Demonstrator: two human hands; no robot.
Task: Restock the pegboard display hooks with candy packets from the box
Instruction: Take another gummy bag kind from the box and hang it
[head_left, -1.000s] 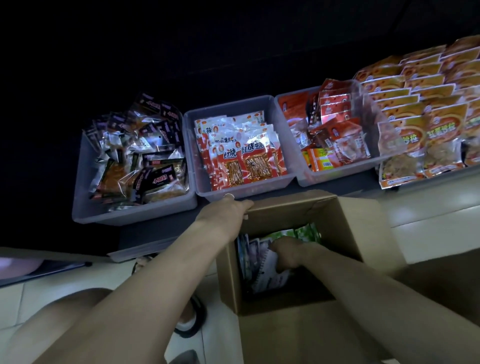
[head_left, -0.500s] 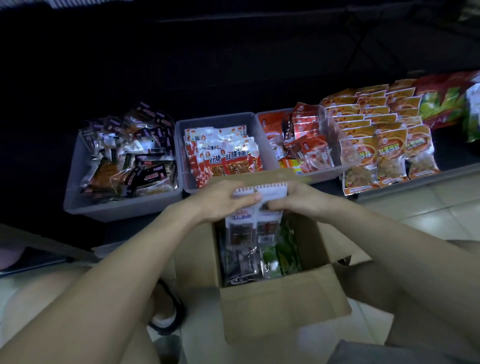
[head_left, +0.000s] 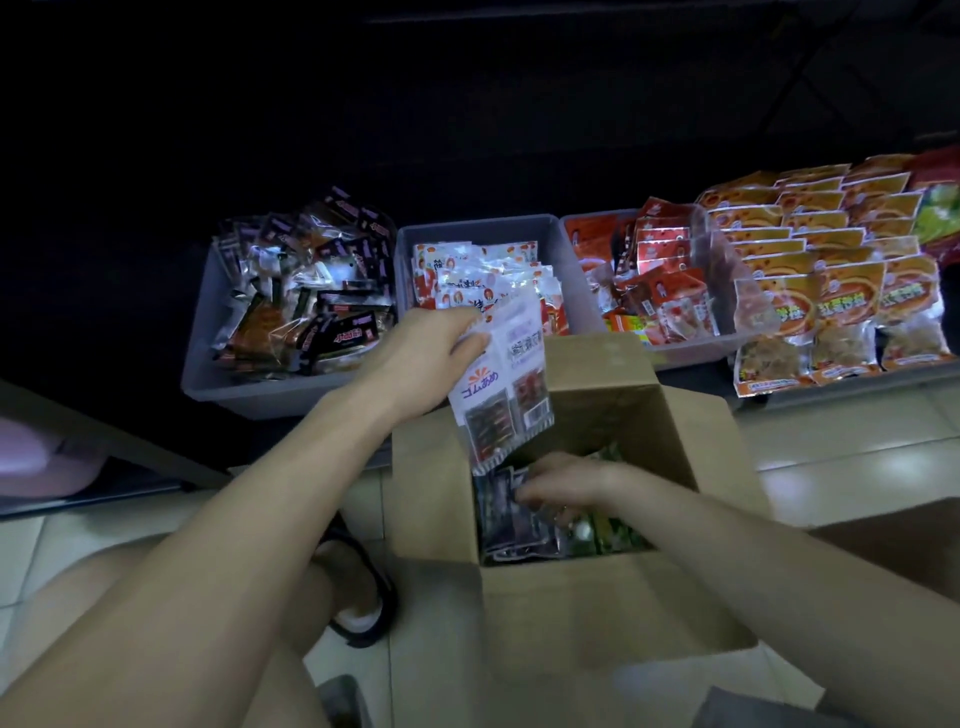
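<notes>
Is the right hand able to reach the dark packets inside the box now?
Probably yes. The right hand is already down in the open cardboard box, on the dark packets. The white packets held by the left hand hang above, not blocking.

Three grey bins (head_left: 291, 387) of snack packets sit beside stacked orange packets (head_left: 810, 270).

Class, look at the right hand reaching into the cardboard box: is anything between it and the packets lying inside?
Nothing visible is in the way. The right hand is already down inside the cardboard box, its fingers on the dark packets. The white packets gripped by the left hand hang above the box's far left corner, beside the reach.
</notes>
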